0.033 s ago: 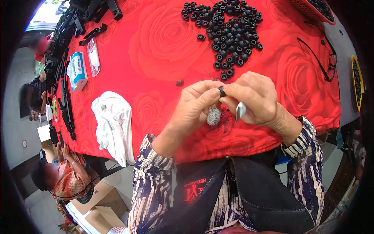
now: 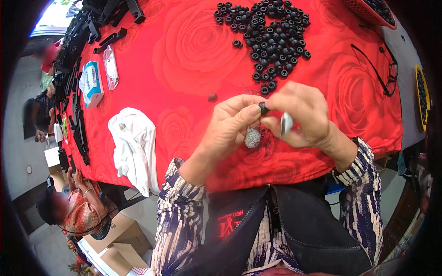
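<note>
My left hand (image 2: pixel 232 119) pinches a small black round part (image 2: pixel 264 108) between thumb and fingertips. Just to its right, my right hand (image 2: pixel 301 115), slightly smeared by motion, is closed on a flat silvery blade-like tool (image 2: pixel 286 124) that sticks out below its fingers. A speckled grey oval thing (image 2: pixel 252 138) shows under my left fingers; whether they hold it or it lies on the cloth, I cannot tell. Dark crumbs (image 2: pixel 267 141) are scattered beside it. Beyond my hands lies a pile of black round parts (image 2: pixel 271 43) with hollow centres.
The red rose-patterned cloth (image 2: pixel 184 60) covers the table. On it are a white cloth (image 2: pixel 133 142), a tissue box (image 2: pixel 93 85), clear safety glasses (image 2: pixel 110 68), black eyeglasses (image 2: pixel 389 83) and long black parts (image 2: pixel 76 110). A red basket (image 2: pixel 368 11) stands far right. People sit at left.
My right hand has turned slightly, and more of the blade's flat face shows. The left hand keeps its pinch on the black round part.
</note>
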